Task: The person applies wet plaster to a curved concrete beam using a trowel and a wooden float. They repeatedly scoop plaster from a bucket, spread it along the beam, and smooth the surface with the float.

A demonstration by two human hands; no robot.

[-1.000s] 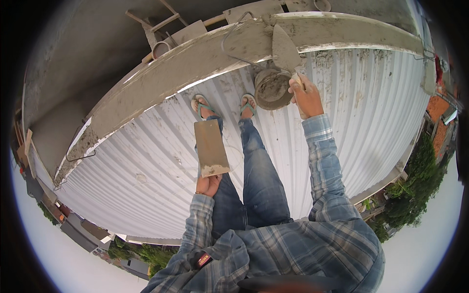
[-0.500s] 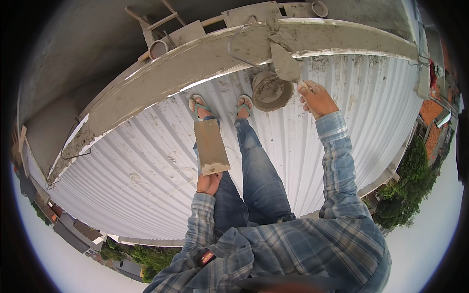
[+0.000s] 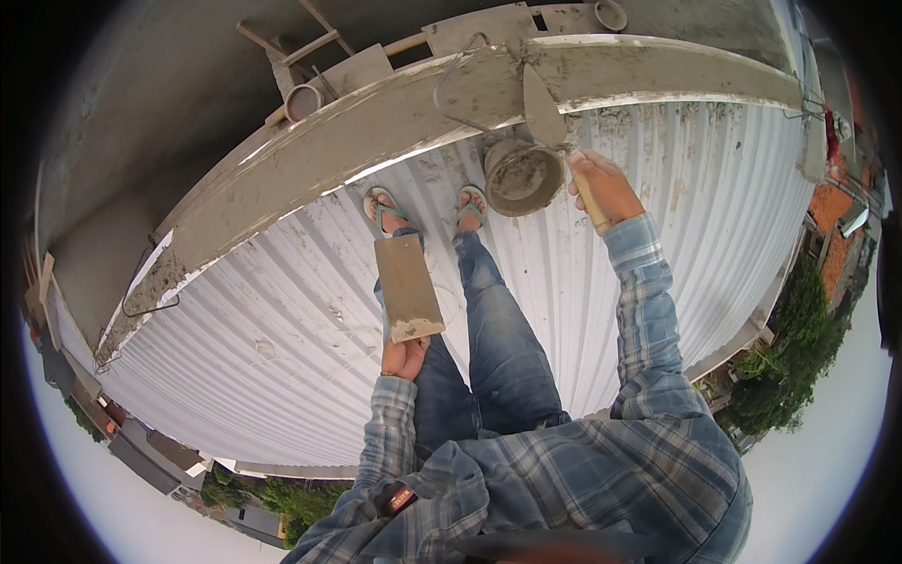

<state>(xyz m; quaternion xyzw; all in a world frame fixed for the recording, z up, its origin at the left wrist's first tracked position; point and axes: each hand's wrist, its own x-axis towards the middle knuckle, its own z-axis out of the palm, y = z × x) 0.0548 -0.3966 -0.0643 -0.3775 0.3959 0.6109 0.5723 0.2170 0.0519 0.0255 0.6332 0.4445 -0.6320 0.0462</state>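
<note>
- The right hand point(image 3: 613, 186) is closed around the wooden handle of a trowel point(image 3: 545, 115), with part of the handle showing below the fist.
- The trowel's long axis runs from the handle at the lower right up to the blade tip at the upper left, so the tip points away from the person and a little left.
- In the view, its blade crosses the bucket's right rim and overlaps the cement-coated wall point(image 3: 376, 143); I cannot tell whether it touches either.
- The left hand point(image 3: 405, 359) is clamped on the near end of a flat rectangular board point(image 3: 409, 282); most of the fingers are hidden beneath it.
- The board's long axis runs away from the person, its far end leaning slightly left toward the feet, and a pale crust of cement marks its near edge.
- The bucket point(image 3: 524, 179), partly filled with grey cement, stands on the ribbed metal sheet point(image 3: 554, 273) near the wall, just left of the right hand, its mouth facing up.
- A bent metal rod point(image 3: 436, 91) curves across the wall beside the bucket.
- Two sandals point(image 3: 383, 209) stand on the sheet left of the bucket.
</note>
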